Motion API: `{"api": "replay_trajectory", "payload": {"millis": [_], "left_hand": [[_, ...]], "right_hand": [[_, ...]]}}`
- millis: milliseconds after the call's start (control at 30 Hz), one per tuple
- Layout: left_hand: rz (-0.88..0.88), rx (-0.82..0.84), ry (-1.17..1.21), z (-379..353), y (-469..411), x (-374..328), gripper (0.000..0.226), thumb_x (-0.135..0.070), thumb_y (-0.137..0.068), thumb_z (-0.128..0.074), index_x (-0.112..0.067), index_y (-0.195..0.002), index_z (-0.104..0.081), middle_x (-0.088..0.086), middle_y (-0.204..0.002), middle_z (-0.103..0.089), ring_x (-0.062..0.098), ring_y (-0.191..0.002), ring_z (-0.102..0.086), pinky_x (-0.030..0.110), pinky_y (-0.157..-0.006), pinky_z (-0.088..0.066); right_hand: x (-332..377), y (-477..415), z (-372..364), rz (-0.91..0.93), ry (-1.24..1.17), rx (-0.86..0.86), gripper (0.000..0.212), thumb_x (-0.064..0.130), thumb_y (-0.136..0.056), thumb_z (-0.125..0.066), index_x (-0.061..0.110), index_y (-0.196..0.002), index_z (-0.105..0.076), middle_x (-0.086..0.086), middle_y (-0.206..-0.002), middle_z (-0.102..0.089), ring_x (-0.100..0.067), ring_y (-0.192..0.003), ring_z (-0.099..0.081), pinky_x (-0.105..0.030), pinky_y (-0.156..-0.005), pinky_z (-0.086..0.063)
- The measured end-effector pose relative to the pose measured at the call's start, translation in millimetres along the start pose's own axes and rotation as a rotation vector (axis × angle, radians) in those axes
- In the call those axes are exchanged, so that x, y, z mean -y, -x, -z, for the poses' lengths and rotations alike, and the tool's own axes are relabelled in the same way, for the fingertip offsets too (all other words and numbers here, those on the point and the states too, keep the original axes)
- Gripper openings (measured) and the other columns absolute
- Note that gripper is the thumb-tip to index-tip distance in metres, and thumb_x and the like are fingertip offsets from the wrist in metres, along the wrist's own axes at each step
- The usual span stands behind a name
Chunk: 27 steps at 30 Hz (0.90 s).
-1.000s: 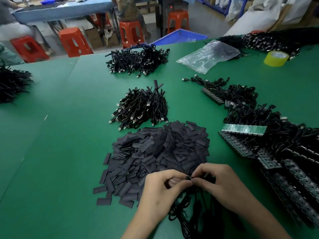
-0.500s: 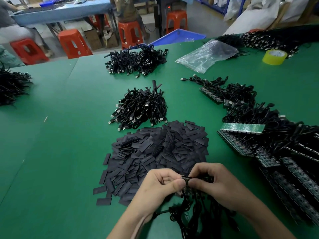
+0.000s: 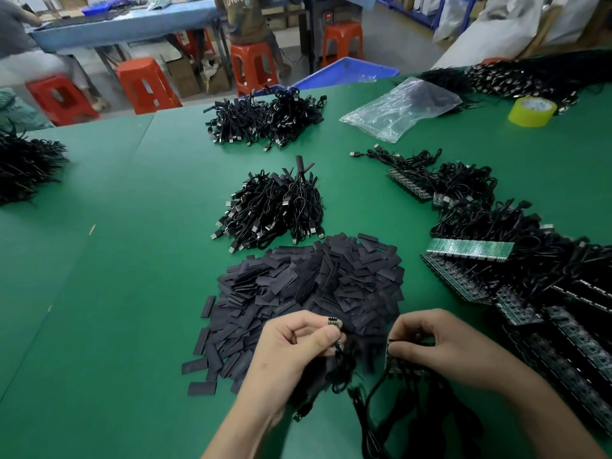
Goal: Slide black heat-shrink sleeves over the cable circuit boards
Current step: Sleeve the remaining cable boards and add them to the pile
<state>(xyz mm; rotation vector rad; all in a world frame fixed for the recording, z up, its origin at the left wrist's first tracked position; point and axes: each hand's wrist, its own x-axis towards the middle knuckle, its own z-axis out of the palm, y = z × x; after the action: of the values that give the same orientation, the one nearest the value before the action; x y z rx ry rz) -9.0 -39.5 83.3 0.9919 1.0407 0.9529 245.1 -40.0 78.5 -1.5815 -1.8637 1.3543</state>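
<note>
A heap of flat black heat-shrink sleeves lies on the green table just beyond my hands. My left hand pinches a small circuit board whose black cable hangs below it. My right hand grips a bunch of cable circuit boards, their black cables trailing toward me. The two hands are apart, near the front edge. No sleeve shows in either hand.
Bundled black USB cables lie behind the sleeves, another bundle farther back. Rows of green boards with cables fill the right side. A clear plastic bag and yellow tape roll sit far right. Red stools stand beyond the table.
My hands were together on one bunch of boards. They have now separated: the left hand has drawn one board and its cable away to the left.
</note>
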Motion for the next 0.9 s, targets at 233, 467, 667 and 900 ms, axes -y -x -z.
{"api": "replay_trajectory", "payload": {"millis": [233,467,667,900], "left_hand": [[-0.328,-0.059,-0.191,-8,6,-32,0.010,-0.019,-0.070,-0.085,-0.016,-0.074,-0.076,0.005,-0.065,-0.058,0.009,-0.056,-0.049,0.014,-0.055,-0.040],[-0.463,-0.145,-0.341,1,-5,-42,0.015,-0.036,-0.078,-0.076,-0.033,-0.092,-0.080,-0.002,-0.080,-0.074,0.005,-0.071,-0.064,0.017,-0.069,-0.051],[-0.369,0.099,-1.301,53,-27,4,0.023,-0.035,-0.094,-0.069,-0.037,-0.117,-0.073,-0.023,-0.110,-0.065,0.001,-0.108,-0.055,0.026,-0.095,-0.048],[-0.378,0.241,-1.378,73,-35,26,0.033,-0.033,-0.088,-0.075,-0.042,-0.119,-0.071,-0.025,-0.120,-0.059,-0.001,-0.117,-0.053,0.018,-0.097,-0.045]], "right_hand": [[27,-1,-16,0.250,0.129,-0.080,0.052,0.073,-0.086,-0.059,0.050,-0.133,-0.056,0.034,-0.132,-0.055,0.010,-0.129,-0.047,-0.014,-0.107,-0.037],[61,-7,-55,0.374,-0.563,-0.234,0.016,0.039,-0.100,-0.058,0.030,-0.099,-0.071,-0.001,-0.069,-0.067,-0.017,-0.066,-0.064,-0.032,-0.072,-0.055],[56,-3,-28,0.139,-0.693,-0.185,0.027,0.038,-0.098,-0.059,0.017,-0.083,-0.067,0.001,-0.057,-0.032,-0.012,-0.045,-0.027,-0.023,-0.039,-0.029],[54,-12,-35,-0.046,-0.436,-0.087,0.037,0.037,-0.103,-0.056,0.023,-0.069,-0.062,0.005,-0.055,-0.034,-0.009,-0.045,-0.027,-0.019,-0.041,-0.025]]}}
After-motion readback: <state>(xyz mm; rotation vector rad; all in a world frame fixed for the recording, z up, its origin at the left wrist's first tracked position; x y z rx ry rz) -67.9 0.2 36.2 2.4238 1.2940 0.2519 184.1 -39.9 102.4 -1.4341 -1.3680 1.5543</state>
